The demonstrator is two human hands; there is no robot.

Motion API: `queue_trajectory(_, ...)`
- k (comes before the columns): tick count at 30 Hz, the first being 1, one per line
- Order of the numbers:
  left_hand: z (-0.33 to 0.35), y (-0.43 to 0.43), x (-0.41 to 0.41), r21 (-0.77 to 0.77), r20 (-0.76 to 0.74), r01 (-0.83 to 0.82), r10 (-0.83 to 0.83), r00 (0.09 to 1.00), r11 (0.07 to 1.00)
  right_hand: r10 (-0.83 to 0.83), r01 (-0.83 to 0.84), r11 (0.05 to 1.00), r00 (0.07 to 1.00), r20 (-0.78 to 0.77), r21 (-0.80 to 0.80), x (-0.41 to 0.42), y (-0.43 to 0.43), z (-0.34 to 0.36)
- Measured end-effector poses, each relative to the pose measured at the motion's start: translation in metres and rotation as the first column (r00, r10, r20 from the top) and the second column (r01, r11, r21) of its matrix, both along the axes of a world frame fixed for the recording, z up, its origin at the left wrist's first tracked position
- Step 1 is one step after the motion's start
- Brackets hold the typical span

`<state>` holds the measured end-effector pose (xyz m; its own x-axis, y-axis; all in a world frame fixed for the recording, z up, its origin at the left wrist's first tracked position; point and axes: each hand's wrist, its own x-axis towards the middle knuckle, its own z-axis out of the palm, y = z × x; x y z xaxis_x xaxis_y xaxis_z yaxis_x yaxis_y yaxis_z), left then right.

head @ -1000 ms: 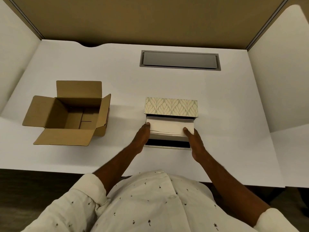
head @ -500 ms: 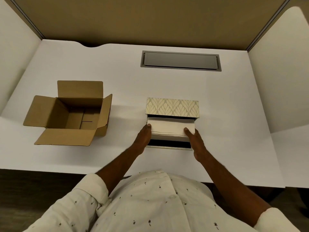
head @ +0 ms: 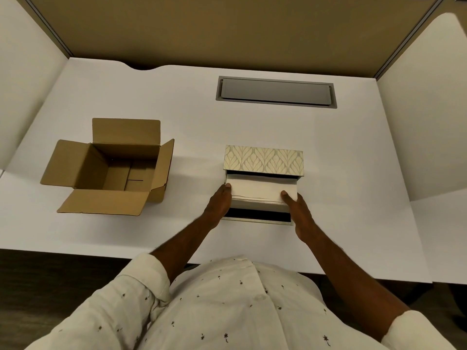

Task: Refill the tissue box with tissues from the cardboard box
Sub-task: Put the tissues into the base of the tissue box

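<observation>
1. Head view, materials and shapes: a smooth white desk (head: 252,132) carries a brown corrugated cardboard box (head: 111,168) at the left, its four flaps folded outward and its inside showing only bare cardboard. Well to its right stands the tissue box (head: 264,161), a rectangular case with a pale leaf pattern on its raised lid. Just in front of the lid sits a flat white stack of tissues (head: 260,192), its layered edges visible along the near side. A dark slot in a thin pale frame lies at the near edge of the stack. A grey rectangular cable hatch (head: 275,92) is set in the desk further back, and tan partition panels (head: 227,29) close the far side.

2. Hand pose: the left hand (head: 218,205) presses its thumb and fingers flat to the left end of the tissue stack; the right hand (head: 299,213) does the same at the right end, thumb tip on top. Both hands clasp the stack between them, forearms bare, with white speckled sleeves (head: 141,281) rolled up.

3. Against the earlier frames: the hands keep the same clasp on the stack, the stack sits in the same place under the lid, and the cardboard box has not shifted.
</observation>
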<state>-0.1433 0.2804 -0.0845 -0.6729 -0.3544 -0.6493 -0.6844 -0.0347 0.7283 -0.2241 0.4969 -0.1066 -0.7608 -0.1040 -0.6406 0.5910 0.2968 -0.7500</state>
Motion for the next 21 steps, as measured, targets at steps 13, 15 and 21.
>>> queue_trajectory(13,0.024,-0.004,0.011,-0.611,-0.441,-0.033,-0.306,0.844,0.791,-0.075,0.077,0.997,0.995,-0.065,0.021,0.007,0.008,0.009)
queue_trajectory(15,0.033,-0.012,-0.007,-0.716,-0.385,0.060,-0.465,0.797,0.696,-0.165,0.181,0.981,0.968,-0.191,0.073,0.006,0.006,0.018)
queue_trajectory(21,0.051,-0.036,-0.072,-0.847,0.058,0.426,-0.742,0.667,0.317,0.397,-0.036,0.903,0.448,-0.801,0.428,0.011,0.010,0.041)
